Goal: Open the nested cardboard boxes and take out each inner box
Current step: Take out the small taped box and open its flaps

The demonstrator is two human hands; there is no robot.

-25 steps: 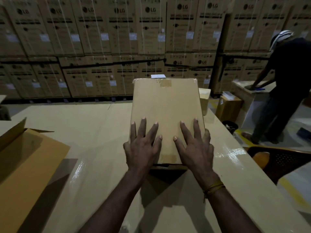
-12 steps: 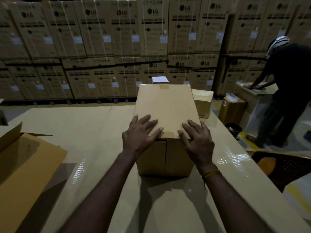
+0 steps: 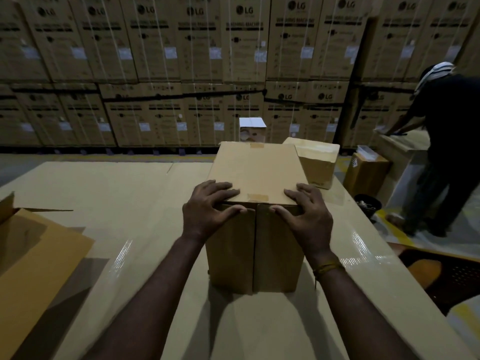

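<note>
Centre of frame: closed brown cardboard box (image 3: 255, 172), upright on glossy tan bench (image 3: 117, 198), smooth matte faces, vertical seam down the near side, tape scraps on top. Left hand (image 3: 207, 206) and right hand (image 3: 306, 211) gripping its near top edge, fingers over the lid, thumbs curled onto the front. Bare bench left of it; right bench edge close. Smaller box (image 3: 318, 162) behind at upper right, possibly touching.
</note>
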